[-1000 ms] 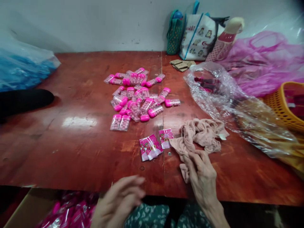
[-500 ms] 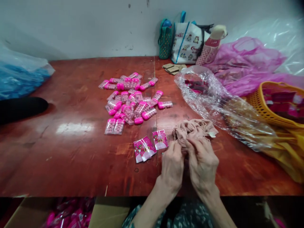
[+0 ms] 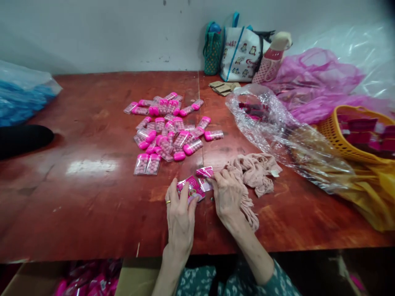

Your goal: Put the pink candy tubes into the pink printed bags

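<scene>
My left hand [image 3: 180, 213] lies flat on a small stack of pink printed sachets [image 3: 191, 188] near the table's front edge, fingers spread over them. My right hand [image 3: 227, 194] pinches one pink sachet [image 3: 205, 172] by its right end, lifting it slightly. Under and beside my right wrist lies a crumpled beige cloth [image 3: 254, 170]. Farther back on the red wooden table [image 3: 92, 193] sits a pile of several clear candy cases with pink caps [image 3: 168, 129].
A clear plastic bag [image 3: 277, 131] sprawls to the right, with a yellow basket [image 3: 345, 139] and pink plastic [image 3: 317, 86] behind it. Tote bags [image 3: 243, 51] stand against the wall. A blue bag [image 3: 21, 98] sits far left. A cardboard box [image 3: 132, 277] lies below the edge.
Both hands left the beige cloth and moved left onto the pink sachets. The left hand now presses the stack; the right hand has picked up one sachet.
</scene>
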Demonstrator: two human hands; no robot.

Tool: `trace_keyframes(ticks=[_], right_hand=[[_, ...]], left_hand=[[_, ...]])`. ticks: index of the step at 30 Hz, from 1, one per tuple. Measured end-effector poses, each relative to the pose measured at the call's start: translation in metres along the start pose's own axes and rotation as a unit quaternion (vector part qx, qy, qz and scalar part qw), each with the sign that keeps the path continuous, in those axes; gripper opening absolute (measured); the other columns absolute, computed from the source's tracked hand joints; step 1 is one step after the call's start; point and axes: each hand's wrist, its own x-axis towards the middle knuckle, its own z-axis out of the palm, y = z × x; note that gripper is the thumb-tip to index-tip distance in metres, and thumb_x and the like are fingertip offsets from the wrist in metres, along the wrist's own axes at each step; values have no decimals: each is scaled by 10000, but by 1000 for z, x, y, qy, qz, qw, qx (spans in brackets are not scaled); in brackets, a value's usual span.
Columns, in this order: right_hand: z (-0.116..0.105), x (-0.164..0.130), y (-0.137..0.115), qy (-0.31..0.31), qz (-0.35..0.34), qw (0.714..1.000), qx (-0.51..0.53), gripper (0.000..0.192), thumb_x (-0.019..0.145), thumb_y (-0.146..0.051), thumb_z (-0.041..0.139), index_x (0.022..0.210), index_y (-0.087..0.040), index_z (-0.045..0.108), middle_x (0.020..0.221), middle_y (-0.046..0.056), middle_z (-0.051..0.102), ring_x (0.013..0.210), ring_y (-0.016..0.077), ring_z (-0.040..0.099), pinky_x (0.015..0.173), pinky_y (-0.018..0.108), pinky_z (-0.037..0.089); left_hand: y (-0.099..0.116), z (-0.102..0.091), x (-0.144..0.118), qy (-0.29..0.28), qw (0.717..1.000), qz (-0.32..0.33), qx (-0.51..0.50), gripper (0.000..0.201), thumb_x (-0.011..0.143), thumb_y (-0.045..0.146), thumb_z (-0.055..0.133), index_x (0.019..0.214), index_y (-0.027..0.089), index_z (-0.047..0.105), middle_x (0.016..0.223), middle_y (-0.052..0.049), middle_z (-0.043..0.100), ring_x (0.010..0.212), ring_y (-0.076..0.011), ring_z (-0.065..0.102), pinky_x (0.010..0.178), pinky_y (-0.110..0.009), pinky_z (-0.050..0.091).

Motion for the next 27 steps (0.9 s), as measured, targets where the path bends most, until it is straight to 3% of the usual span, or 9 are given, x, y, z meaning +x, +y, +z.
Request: trace_keyframes(ticks=[4,9,12,14,17,20,23,25,27], right_hand=[[2,1,0,30,14,997,64,184,853,-164,537,699,-164,637,747,73,613,746,222,521,657,326,362],[1,-3,7,89,28,974,208,163,900,-215,477,875,-164,630,852,48,638,789,166,587,708,288,459],[-9,-8,8,88,20,956,278,184,914,-249,460,931,-157,619,814,43,660,710,154,622,653,282,503],[-18,-12,5,65,-9,948,310,167,898,-242,492,929,-178,643,804,36,678,688,157,636,644,288,517],[-32,-17,-3,19,-69,937,341,129,846,-186,566,869,-215,689,819,32,702,747,175,646,712,305,515],[-41,-22,-11,-7,-72,929,364,178,813,-153,603,967,-214,669,860,39,703,777,175,645,737,305,515],[-43,-26,-19,-65,29,904,421,359,740,-196,693,1088,-204,606,905,31,689,801,174,643,726,291,523],[-40,-30,-26,-115,75,880,454,253,741,-220,690,989,-191,646,824,12,691,738,166,643,662,261,520],[-35,-34,-33,-124,82,876,459,72,807,-214,609,806,-168,664,683,-3,663,620,143,614,565,228,487]], left_hand=[[0,1,1,0,1000,-2,-19,344,848,250,516,1170,134,538,1325,-206,418,1225,-333,388,951,-503,387],[-4,2,6,-12,998,-12,-53,346,834,243,535,1163,137,561,1345,-189,414,1248,-315,372,993,-474,350],[-3,-11,12,21,992,-30,-120,307,821,251,557,1118,187,598,1308,-137,478,1214,-279,419,999,-451,341],[2,-24,17,44,979,-55,-193,251,809,285,575,1037,210,645,1172,-100,582,1122,-256,495,969,-418,366],[11,-40,24,-29,929,-112,-351,181,758,308,636,891,200,694,917,-56,655,919,-225,574,841,-339,435],[20,-44,26,-78,844,-193,-494,82,736,246,664,755,173,695,758,-13,627,730,-154,557,687,-251,446],[25,-41,24,-51,778,-250,-574,62,737,192,659,709,151,696,694,1,613,681,-119,531,649,-214,430],[27,-40,21,-25,756,-278,-592,55,710,181,681,675,139,694,649,5,604,633,-105,522,606,-201,430],[29,-40,18,7,746,-294,-598,58,679,181,704,644,138,687,608,14,590,573,-93,509,546,-193,428]])
